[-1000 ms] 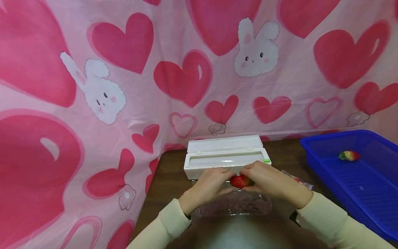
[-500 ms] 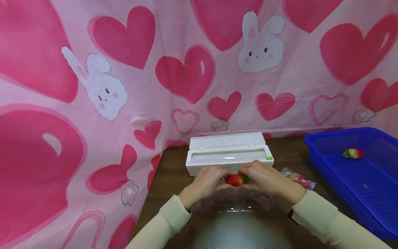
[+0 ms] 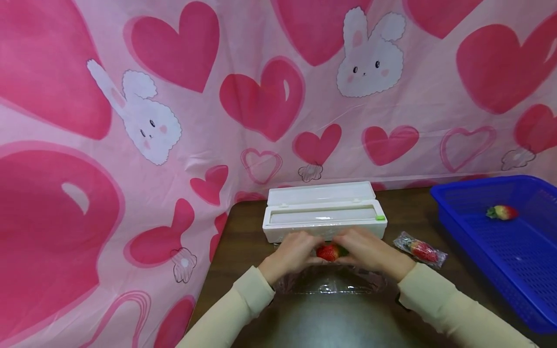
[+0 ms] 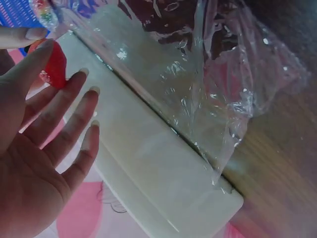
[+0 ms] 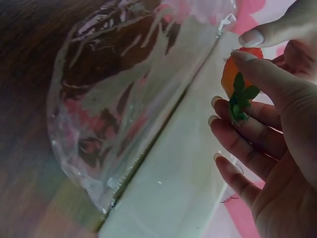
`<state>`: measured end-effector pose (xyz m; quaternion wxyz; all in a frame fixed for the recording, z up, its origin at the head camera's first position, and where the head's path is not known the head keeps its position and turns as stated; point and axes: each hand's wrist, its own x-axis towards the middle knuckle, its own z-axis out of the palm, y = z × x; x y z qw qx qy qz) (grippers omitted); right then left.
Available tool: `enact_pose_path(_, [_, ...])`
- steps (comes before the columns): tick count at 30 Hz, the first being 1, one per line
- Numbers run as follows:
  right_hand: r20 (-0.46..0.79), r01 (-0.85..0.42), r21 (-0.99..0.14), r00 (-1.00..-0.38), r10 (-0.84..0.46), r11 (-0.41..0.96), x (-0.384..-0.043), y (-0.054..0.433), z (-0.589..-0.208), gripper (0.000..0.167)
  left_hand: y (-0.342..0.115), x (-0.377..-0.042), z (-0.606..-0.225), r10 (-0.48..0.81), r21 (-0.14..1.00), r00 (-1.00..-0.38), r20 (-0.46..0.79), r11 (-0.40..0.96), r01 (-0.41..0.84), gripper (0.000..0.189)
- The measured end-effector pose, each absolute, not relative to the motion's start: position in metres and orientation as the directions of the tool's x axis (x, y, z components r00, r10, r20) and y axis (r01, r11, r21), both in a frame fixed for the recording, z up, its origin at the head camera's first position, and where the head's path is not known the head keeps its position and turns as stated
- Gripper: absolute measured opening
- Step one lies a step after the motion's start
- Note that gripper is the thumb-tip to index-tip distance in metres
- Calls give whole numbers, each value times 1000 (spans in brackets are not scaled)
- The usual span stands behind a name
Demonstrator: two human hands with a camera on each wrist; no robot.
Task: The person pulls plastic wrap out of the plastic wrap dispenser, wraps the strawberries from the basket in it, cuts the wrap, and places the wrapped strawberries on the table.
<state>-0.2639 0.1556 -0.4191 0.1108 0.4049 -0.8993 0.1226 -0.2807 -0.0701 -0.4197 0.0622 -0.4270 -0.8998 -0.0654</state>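
Note:
Between both hands, a red strawberry [image 3: 329,252] with green leaves is pinched over a sheet of clear plastic wrap [image 3: 330,285]. My left hand [image 3: 295,253] holds its red end between thumb and fingers, as the left wrist view shows. On the leafy side, my right hand [image 3: 363,250] grips it with the thumb on top and fingertips below, and the leaves [image 5: 240,99] show in the right wrist view. Right behind the hands stands a white wrap dispenser box [image 3: 325,221] with its lid raised, and the crumpled film hangs from its front edge onto the table.
A strawberry wrapped in clear film [image 3: 421,249] lies right of the hands on the wooden table [image 3: 243,227]. Farther right is a blue plastic basket [image 3: 474,241] with one loose strawberry [image 3: 502,212] inside. A pink heart-patterned cloth [image 3: 200,145] hangs behind and at the left.
The head view has shifted slightly, bringing the wrapped strawberry fully out from behind the right arm. Both hands keep hold of the strawberry above the film.

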Motion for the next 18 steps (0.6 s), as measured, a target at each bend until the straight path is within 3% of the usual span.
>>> enact_pose_path(10, [228,-732,-173,-680,-697,659,-268,151,-435,27,-65,-280,-433,756,48,-651,73,649,759,28])
enact_pose_path(18, [196,-711,-202,-703,-684,673,-267,150,-440,28,-62,-278,-437,747,5,-660,74,662,749,26])
